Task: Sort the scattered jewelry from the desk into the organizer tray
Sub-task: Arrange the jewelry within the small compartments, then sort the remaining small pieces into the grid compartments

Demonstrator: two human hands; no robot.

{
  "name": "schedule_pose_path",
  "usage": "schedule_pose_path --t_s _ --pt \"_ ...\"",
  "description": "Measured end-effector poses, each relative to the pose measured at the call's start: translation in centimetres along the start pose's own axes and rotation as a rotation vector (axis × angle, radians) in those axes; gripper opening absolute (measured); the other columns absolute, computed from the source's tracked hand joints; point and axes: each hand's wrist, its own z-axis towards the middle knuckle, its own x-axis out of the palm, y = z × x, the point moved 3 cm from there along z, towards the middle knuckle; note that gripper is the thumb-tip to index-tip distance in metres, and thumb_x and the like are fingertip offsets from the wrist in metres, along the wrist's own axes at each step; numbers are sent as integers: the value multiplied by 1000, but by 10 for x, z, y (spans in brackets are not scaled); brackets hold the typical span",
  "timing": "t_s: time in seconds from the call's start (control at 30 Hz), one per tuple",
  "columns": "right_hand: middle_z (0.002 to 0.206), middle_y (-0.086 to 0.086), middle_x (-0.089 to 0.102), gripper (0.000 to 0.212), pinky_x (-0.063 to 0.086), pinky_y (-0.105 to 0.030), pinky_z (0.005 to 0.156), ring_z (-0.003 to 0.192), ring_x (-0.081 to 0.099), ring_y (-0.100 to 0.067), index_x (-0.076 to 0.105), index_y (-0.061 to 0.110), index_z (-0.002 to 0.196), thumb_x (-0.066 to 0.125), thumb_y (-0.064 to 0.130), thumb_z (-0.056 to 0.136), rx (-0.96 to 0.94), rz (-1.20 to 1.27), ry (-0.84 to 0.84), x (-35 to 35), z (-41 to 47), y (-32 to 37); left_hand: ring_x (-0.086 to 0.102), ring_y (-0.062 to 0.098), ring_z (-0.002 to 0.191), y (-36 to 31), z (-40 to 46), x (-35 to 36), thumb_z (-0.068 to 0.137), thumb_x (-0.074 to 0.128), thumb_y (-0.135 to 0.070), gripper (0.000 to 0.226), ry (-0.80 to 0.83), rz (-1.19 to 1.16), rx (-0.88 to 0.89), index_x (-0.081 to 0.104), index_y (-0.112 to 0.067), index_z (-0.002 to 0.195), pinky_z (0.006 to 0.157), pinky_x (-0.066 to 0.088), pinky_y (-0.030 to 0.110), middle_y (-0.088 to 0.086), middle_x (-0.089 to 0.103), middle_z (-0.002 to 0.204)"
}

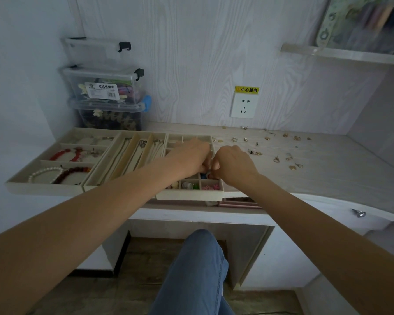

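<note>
At frame centre, our left hand (191,159) and right hand (231,163) curl over the organizer tray (189,196); contents unclear, so we release low.

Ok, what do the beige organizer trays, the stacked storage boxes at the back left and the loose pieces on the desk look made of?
Beige compartment trays: matte, soft-looking, possibly velvet-covered board; no shine on the walls. Stacked clear storage boxes: transparent glossy plastic, their contents showing through, with dark latches. Small scattered jewelry pieces on the desk: likely gold-toned metal by the yellow glint, too small to confirm.
</note>
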Motion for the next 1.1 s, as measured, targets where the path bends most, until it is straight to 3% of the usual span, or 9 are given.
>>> schedule_pose_path --t_s 0.27,0.43,0.7,0.9,1.0,1.1 --pt "97 -7 68 4 50 -39 90 97 62 -23 68 14 83 71 16 79 20 173 16 4 -1 -6 64 15 85 -1 -3 -2 83 67 -16 7 -16 -44 -11 68 -12 90 85 52 34 3 69 92" --pt "97 -8 67 18 51 -39 87 100 59 -24 72 11 88 74 26 78 35 142 11 8 7 -11 64 12 88 3 -3 -3 84 68 -14 12 40 -155 -19 73 -13 95 85 51 26 0 71 96" --pt "97 -8 70 15 53 -37 87 94 63 -21 73 10 83 75 24 77 20 214 58 4 4 -14 61 10 88 4 -4 -2 84 67 -13 13 72 -222 -35 71 -12 96 80 45 21 -1 68 99" --pt "109 -3 69 17 46 -27 89 95 60 -12 72 12 100 65 20 86 -49 406 53 -12 -7 -31 55 7 82 -3 2 -10 85 66 -15 11 15 -277 -33 67 -12 96 66 37 12 -6 60 89" --pt "108 0 69 18 41 -21 85 93 56 -6 71 14 102 63 22 88 18 488 12 -22 -7 -54 54 6 84 -13 14 -17 88 62 -16 12 -3 -302 -35 67 -14 99 74 38 16 -4 64 97" --pt "112 -2 67 22 38 -21 81 103 59 -14 68 17 108 62 25 88 111 499 -31 -29 -5 -87 55 9 94 -29 38 -21 93 55 -18 19 5 -315 -34 66 -12 106 82 38 19 2 64 113"
